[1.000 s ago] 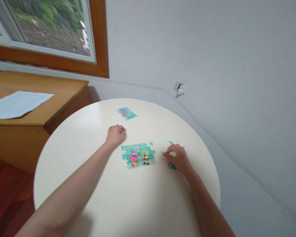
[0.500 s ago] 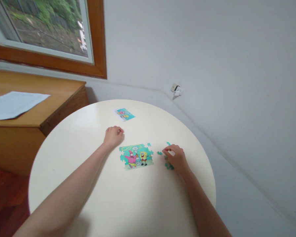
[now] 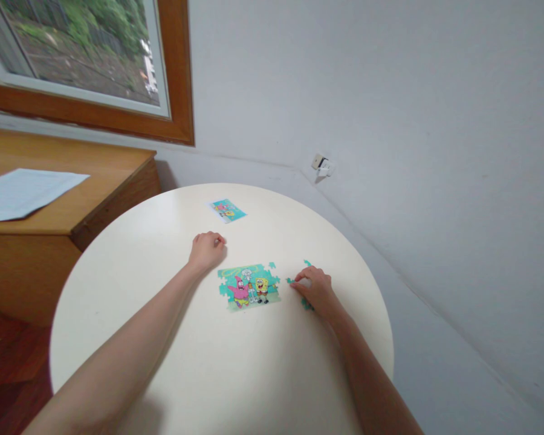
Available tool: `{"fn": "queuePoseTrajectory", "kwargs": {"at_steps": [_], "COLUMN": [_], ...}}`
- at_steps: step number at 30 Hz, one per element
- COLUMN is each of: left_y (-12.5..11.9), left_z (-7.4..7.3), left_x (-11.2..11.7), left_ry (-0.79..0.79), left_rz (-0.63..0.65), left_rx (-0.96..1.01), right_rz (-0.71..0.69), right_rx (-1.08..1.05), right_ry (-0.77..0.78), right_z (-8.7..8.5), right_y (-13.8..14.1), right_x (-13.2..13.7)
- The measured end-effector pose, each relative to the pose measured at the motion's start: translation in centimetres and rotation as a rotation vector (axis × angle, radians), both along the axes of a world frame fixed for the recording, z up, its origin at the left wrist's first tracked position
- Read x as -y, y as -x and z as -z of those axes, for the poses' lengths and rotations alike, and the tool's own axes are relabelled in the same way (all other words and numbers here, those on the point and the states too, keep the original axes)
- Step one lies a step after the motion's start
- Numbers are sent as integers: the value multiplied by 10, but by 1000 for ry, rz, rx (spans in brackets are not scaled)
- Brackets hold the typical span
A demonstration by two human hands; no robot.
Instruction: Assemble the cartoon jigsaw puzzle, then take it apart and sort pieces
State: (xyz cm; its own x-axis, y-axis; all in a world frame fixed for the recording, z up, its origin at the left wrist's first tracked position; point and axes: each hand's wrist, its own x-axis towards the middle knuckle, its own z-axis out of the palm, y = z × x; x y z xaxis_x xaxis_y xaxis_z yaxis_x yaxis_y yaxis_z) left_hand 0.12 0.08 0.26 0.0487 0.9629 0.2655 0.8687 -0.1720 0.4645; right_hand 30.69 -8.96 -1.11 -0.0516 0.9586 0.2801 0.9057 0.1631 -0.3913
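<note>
A partly joined jigsaw puzzle point(image 3: 248, 289) lies on the round white table point(image 3: 249, 374), showing a pink starfish, a pale figure and a yellow square character on teal. My left hand point(image 3: 207, 249) rests just beyond its upper left corner, fingers curled in and no object showing in them. To the right of the puzzle, my right hand point(image 3: 316, 289) has thumb and forefinger closed at the edge of a small teal puzzle piece point(image 3: 289, 280). Several loose pieces point(image 3: 306, 304) lie under and beside this hand, partly hidden by it. One piece point(image 3: 272, 265) sits at the puzzle's upper right corner.
A small picture card point(image 3: 228, 210) with the same characters lies toward the table's far side. At left stands a wooden cabinet point(image 3: 118, 181) with a paper sheet point(image 3: 31, 190) on top. A wall outlet point(image 3: 318, 161) with a white plug is behind the table, below the window's level.
My right hand has shifted slightly left, and its fingertips now meet the small teal piece. My left hand stays in place. The view has moved a little.
</note>
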Motion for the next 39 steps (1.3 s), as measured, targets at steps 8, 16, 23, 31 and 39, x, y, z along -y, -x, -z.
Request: {"fn": "queuePoseTrajectory", "kwargs": {"at_steps": [8, 16, 23, 31, 39], "left_y": [0, 0, 0, 0, 0], "left_z": [2, 2, 1, 1, 3], "left_x": [-1, -1, -1, 0, -1], "left_ry": [0, -6, -9, -15, -19], "left_rz": [4, -1, -5, -8, 0], "left_rx": [-1, 1, 3, 7, 2], "right_rz": [-8, -36, -39, -86, -239], "right_rx": [-43, -90, -127, -224, -246], "right_ry": [55, 84, 66, 65, -6], "right_z": [-5, -7, -7, -7, -14], "right_y": [2, 3, 3, 5, 10], "right_x": [1, 1, 1, 2, 4]}}
